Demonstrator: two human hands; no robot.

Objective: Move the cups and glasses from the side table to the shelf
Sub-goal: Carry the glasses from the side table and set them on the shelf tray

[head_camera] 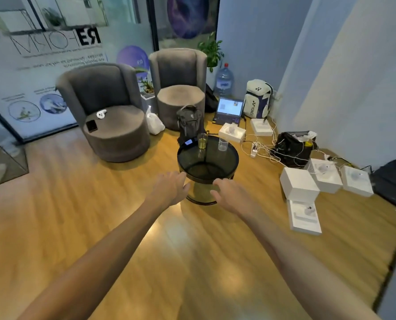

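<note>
Both bare hands are reaching forward in the middle of the frame with nothing in them, the left hand (169, 188) spreading loosely curled fingers and the right hand (231, 194) drooping relaxed, probably because each is heading for one glass. Just above them the round side table with a dark smoked-glass top (207, 167) is carrying, at its far edge, a clear tumbler partly filled with yellowish liquid (202, 141) and, a little to the right and apart from it, a clear, seemingly empty glass (222, 144). A dark device with a lit blue screen (189, 142) is lying at the top's left rim; the shelf is not showing anywhere in the frame.
</note>
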